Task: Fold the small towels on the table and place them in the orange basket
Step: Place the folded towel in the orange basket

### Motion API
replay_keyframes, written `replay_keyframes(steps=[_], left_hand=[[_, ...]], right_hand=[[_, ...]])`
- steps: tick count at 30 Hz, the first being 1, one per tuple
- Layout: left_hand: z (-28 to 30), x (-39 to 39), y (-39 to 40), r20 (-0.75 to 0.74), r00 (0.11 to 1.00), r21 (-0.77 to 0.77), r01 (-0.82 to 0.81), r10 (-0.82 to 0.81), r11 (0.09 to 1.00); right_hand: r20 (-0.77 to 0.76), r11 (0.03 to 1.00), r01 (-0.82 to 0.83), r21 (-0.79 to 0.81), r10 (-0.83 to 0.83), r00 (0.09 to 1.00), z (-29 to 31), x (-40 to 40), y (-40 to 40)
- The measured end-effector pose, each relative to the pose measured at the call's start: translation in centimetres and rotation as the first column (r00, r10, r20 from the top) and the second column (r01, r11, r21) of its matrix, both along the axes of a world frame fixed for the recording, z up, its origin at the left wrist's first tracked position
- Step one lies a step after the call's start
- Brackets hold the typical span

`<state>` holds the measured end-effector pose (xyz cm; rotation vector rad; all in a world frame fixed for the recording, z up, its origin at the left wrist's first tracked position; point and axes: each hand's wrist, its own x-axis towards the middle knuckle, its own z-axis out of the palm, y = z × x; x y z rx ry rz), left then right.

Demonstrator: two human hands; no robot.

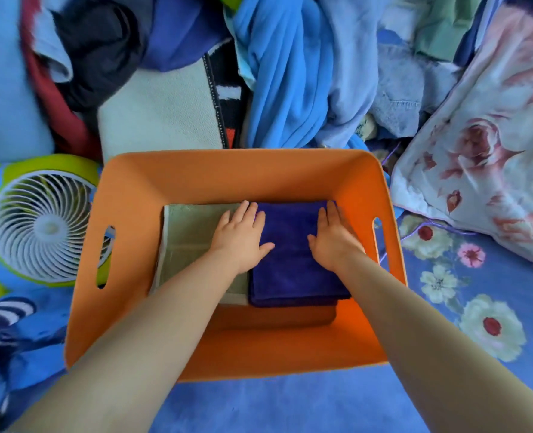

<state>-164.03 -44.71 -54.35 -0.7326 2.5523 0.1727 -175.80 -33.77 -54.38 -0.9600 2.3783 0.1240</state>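
An orange basket (234,173) with cut-out handles stands in the middle of the view. Inside it, a folded grey-green towel (187,235) lies on the left and a folded dark purple towel (290,264) on the right. My left hand (241,235) rests flat with straight fingers across the seam between the two towels. Flat on the purple towel's right side, close to the basket wall, presses my right hand (332,237). Both forearms reach in over the basket's near rim.
A white and lime-green fan (45,226) lies left of the basket. A heap of blue, dark and red clothes (287,76) fills the back. A floral pillow (490,157) sits at the right. Blue flowered bedding (465,292) spreads underneath.
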Motion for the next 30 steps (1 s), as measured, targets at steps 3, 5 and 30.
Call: replay_keyframes(steps=[3,5,30], left_hand=[[4.1,0.5,0.5,-0.040,0.999,-0.067,-0.023,0.020,0.998],[7.2,0.8,1.3,-0.075,0.996,-0.124,-0.048,0.039,0.991],[42.5,18.3,34.2,-0.412,0.881,-0.412,0.049,-0.233,0.910]], right_hand=[[-0.027,0.994,-0.002,-0.110,-0.001,1.000,4.3,-0.1,1.0],[-0.067,0.986,-0.096,-0.140,0.087,0.994,7.3,-0.1,1.6],[-0.517,0.726,-0.209,-0.655,-0.229,0.825,42.1,20.6,36.5]])
